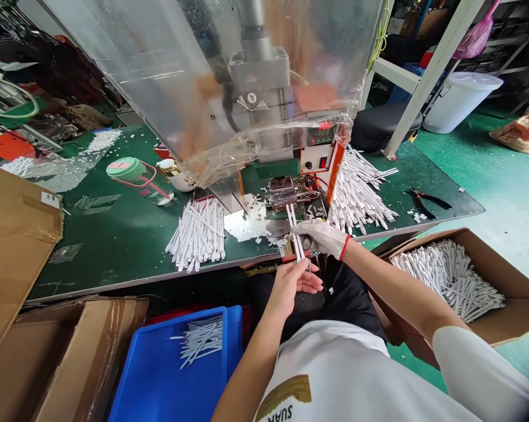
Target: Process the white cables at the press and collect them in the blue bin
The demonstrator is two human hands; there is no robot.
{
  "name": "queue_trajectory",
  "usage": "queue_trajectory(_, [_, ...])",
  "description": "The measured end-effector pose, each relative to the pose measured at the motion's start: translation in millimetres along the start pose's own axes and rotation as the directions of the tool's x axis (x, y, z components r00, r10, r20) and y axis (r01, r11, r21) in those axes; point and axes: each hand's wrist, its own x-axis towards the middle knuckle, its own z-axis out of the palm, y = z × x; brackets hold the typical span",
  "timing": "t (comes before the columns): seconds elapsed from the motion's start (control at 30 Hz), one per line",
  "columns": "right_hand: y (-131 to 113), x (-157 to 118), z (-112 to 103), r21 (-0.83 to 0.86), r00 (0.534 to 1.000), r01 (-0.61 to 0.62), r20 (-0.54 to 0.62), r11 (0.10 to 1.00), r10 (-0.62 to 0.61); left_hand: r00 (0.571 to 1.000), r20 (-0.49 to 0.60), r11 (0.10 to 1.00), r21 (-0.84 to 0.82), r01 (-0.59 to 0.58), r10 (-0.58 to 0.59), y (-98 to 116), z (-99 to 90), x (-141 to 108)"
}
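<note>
Two long white strips (295, 231) stand side by side in front of the small metal fixture (282, 193) of a machine, their far ends close to it. My bare left hand (294, 280) pinches their near ends between thumb and fingers. Further up, my right hand (319, 235), in a white glove with a red cuff, is closed around the strips. On the bench, one pile of white strips (198, 234) lies left of the machine and another pile (358, 190) lies right of it.
Pliers (427, 202) lie on the green bench (128, 252) at the right. A cup (135, 171) stands at the left. Below are a blue bin (159, 375) and a cardboard box (521, 293) holding strips. A clear plastic shield (159, 76) hangs before the machine.
</note>
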Motion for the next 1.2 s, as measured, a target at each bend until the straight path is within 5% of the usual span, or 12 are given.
queue_trajectory(0.33, [-4.3,30.1,8.6,0.031,0.984,0.169,-0.056,0.985,-0.167,1.000,-0.023,1.000,0.000,-0.005,0.005,3.0,5.5,2.6])
queue_trajectory(1.2, [-14.4,33.9,17.6,0.044,0.983,0.124,-0.145,0.991,-0.116,0.995,-0.049,0.996,-0.008,-0.087,0.087,-1.0,9.3,5.4])
